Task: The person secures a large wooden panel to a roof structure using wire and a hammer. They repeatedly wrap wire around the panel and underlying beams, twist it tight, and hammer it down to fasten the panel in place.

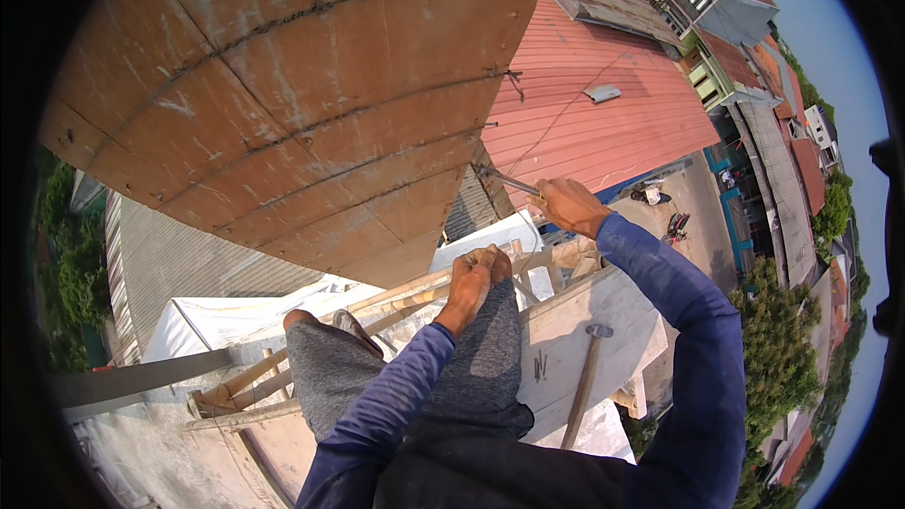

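Note:
My right hand [572, 207] is closed round the end of a thin grey metal tool [512, 182], whose far end reaches the lower right edge of a large brown panel [311, 104]. Its exact kind is too small to tell. Fingers bent together, my left hand [474, 285] rests above my knee; whatever it may pinch is hidden. Thin dark wires or bars run across the panel, and a twisted wire end [515, 85] sticks out at its edge. To the right of my leg a hammer [586, 382] lies on a pale board [603, 320], beside a few nails [539, 366].
Bamboo poles [405, 300] run below and beside my legs. A grey beam [141, 380] juts in at the left. Far below lie a red metal roof [603, 85], a paved yard [702, 226] with parked motorbikes, and a leafy tree [778, 349]. The drop is high.

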Tool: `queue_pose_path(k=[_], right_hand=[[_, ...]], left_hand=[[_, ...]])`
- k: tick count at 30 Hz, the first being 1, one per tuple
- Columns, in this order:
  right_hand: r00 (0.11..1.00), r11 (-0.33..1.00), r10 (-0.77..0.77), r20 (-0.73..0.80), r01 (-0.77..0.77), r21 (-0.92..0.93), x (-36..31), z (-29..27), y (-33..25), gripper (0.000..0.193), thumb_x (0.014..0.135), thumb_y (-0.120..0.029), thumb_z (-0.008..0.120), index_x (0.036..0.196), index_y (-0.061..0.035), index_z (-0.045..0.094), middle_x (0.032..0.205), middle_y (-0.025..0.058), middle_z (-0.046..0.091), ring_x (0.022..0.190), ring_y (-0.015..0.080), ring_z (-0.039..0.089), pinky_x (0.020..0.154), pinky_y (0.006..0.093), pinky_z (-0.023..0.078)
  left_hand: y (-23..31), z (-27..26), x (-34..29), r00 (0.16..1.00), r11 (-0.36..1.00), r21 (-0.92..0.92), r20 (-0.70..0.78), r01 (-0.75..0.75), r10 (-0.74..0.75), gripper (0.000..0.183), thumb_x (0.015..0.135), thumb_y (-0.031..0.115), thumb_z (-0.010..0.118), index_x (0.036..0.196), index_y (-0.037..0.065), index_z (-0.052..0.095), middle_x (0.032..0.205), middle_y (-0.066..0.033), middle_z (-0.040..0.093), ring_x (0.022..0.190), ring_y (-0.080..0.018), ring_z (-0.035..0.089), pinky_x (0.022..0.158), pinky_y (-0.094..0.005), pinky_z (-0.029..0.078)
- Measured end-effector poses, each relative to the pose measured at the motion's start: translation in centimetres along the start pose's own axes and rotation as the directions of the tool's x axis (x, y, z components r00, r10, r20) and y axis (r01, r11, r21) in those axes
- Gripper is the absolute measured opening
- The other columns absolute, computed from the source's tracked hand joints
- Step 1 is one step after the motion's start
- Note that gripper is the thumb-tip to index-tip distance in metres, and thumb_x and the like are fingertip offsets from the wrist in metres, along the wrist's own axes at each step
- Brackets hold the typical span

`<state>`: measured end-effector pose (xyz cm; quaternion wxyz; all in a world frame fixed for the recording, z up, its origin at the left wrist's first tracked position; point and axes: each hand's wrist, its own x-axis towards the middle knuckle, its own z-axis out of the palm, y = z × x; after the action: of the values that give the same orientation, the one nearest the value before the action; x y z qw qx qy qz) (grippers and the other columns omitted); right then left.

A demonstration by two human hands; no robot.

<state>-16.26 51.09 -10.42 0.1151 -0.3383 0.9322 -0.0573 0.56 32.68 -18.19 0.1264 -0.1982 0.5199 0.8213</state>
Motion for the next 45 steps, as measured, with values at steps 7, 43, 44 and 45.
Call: queue_pose_path(k=[7,43,44,45], right_hand=[[0.99,0.991,0.106,0.088,-0.113,0.076,-0.2,0.6,-1.1,0.055,0.102,-0.043,0.053,0.084,0.0076,0.062,0.074,0.0306,0.063,0.076,0.0505,0.065,0.068,0.056,0.052],[0.996,0.996,0.089,0.031,-0.09,0.013,-0.6,-0.4,-2.7,0.041,0.094,-0.033,0.057,0.091,0.0073,0.066,0.087,0.034,0.065,0.086,0.0526,0.065,0.079,0.0578,0.052],[0.994,0.993,0.09,-0.061,-0.094,-0.066,-0.5,-0.3,-2.5,0.042,0.094,-0.033,0.056,0.092,0.0081,0.065,0.088,0.0342,0.065,0.087,0.0534,0.065,0.079,0.0576,0.052],[0.996,0.996,0.089,-0.029,-0.089,-0.029,-0.4,-0.2,-2.3,0.042,0.095,-0.033,0.056,0.092,0.008,0.065,0.087,0.0337,0.065,0.087,0.053,0.065,0.079,0.0575,0.052]], left_hand=[[0.5,0.6,-0.9,0.997,0.995,-0.071,0.029,0.074,-0.072,0.052,0.103,0.053,0.052,0.103,0.004,0.069,0.091,-0.0078,0.073,0.076,-0.0173,0.068,0.069,-0.0306,0.052],[-0.8,-5.6,-1.8,0.988,0.999,-0.036,-0.152,-0.007,0.002,0.048,0.104,0.046,0.055,0.106,-0.001,0.068,0.086,-0.0093,0.072,0.067,-0.0151,0.066,0.061,-0.0291,0.05],[-0.7,-5.6,-1.8,0.988,0.999,-0.032,-0.152,0.001,-0.005,0.049,0.104,0.046,0.055,0.106,-0.001,0.068,0.087,-0.0095,0.072,0.067,-0.0151,0.066,0.061,-0.0289,0.05],[-0.7,-5.7,-1.8,0.986,1.0,-0.016,-0.168,0.018,-0.021,0.049,0.104,0.046,0.055,0.105,-0.001,0.068,0.087,-0.0096,0.072,0.068,-0.0151,0.066,0.061,-0.0287,0.05]])
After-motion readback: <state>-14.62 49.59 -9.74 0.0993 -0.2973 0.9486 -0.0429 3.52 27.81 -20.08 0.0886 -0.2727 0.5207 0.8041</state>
